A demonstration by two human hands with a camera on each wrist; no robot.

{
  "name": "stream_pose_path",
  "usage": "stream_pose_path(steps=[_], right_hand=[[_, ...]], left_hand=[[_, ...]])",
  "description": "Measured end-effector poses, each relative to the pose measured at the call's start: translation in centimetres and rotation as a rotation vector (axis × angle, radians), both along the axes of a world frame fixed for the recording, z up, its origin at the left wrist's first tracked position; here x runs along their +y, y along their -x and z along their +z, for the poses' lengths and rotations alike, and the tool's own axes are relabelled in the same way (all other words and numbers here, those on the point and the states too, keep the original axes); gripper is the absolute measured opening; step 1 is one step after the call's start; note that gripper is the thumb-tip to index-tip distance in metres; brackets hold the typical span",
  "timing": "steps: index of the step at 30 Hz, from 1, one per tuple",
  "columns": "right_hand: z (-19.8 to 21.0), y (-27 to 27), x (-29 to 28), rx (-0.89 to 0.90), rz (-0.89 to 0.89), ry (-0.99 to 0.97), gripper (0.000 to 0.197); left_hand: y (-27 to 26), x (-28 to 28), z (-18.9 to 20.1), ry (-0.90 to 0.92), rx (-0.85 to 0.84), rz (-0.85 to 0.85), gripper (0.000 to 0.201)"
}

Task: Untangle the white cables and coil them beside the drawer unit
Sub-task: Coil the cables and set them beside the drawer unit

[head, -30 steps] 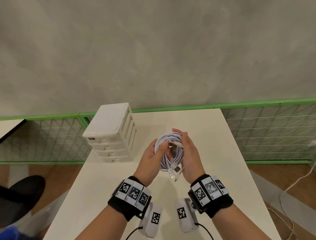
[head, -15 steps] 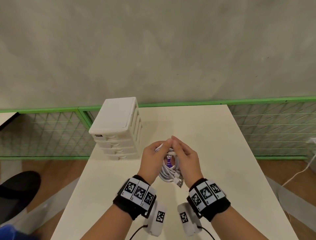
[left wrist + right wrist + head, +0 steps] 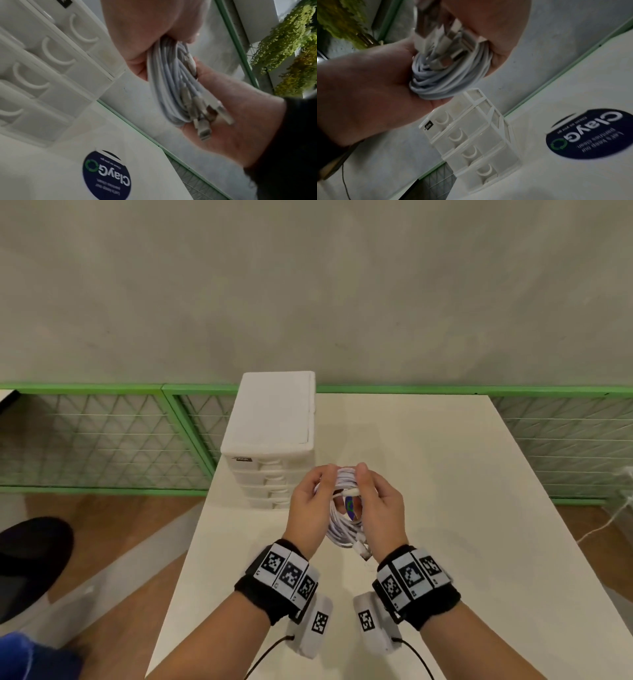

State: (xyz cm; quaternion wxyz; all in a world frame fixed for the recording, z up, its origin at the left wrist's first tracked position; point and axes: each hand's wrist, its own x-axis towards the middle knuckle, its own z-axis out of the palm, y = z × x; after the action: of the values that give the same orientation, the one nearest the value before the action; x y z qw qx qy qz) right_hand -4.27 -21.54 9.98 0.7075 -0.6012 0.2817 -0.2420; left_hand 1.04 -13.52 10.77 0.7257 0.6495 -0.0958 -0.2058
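Several white cables are wound into one coil that both hands hold upright above the white table. My left hand grips the coil's left side and my right hand grips its right side, fingertips meeting on top. The left wrist view shows the coil squeezed under my left hand, with several plug ends lying on the right palm. In the right wrist view the coil sits between both hands. The white drawer unit stands just left of the hands.
A round dark blue sticker lies on the table right of the drawer unit, below the hands. A green-framed mesh fence runs behind the table. A black chair seat is at the left on the floor side.
The coil has been turned from facing the camera to standing edge-on. Both hands' fingertips have closed together over its top, and the hands have come closer to the drawer unit.
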Motion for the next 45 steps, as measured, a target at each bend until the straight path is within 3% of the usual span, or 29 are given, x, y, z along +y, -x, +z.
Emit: stream_pose_path(steps=[2,4,9,12,15,20,24,28,31,33,36,42,45], right_hand=[[0.4,-1.0,-0.5,0.03,0.015,0.085,0.037],[1.1,-2.3,-1.5,0.074,0.053,0.239,0.032],[3.5,-6.1,-3.7,0.39,0.367,0.929,0.043],[4.2,-8.0,-3.9,0.446,0.55,1.259,0.047],[4.5,-9.1,-4.3,0.502,0.641,1.376,0.05],[3.1,-9.1,-4.5,0.546,0.64,1.385,0.046],[2.5,-9.0,-4.3,0.505,0.587,1.344,0.042],[2.7,-9.1,-4.3,0.513,0.581,1.33,0.041],[2.6,-9.2,-4.2,0.516,0.579,1.31,0.041],[2.5,-9.1,-4.2,0.511,0.566,1.297,0.041],[2.1,-8.9,-4.1,0.486,0.543,1.235,0.039],[2.0,-8.6,-3.8,0.435,0.482,1.08,0.037],[1.9,-8.6,-3.6,0.44,0.479,1.058,0.037]], left_hand=[[-1.4,1.0,-1.4,-0.033,-0.013,0.042,0.043],[-3.4,2.3,-3.8,-0.104,0.045,0.139,0.039],[-8.2,4.9,-10.9,-0.344,0.478,0.202,0.014],[-9.5,5.1,-12.8,-0.333,0.643,0.202,0.015],[-10.1,4.6,-13.5,-0.28,0.714,0.245,0.023],[-10.9,3.6,-14.4,-0.251,0.743,0.272,0.027],[-11.3,3.4,-14.9,-0.269,0.77,0.292,0.018],[-11.5,3.4,-15.5,-0.207,0.759,0.216,0.019],[-11.7,3.1,-15.0,-0.113,0.805,0.236,0.008],[-11.3,3.2,-14.8,-0.103,0.811,0.229,0.027],[-9.6,4.4,-14.7,-0.072,0.834,0.19,0.036],[-4.9,8.2,-15.4,-0.024,0.78,0.33,0.015],[-2.6,9.5,-15.9,-0.018,0.774,0.334,0.018]])
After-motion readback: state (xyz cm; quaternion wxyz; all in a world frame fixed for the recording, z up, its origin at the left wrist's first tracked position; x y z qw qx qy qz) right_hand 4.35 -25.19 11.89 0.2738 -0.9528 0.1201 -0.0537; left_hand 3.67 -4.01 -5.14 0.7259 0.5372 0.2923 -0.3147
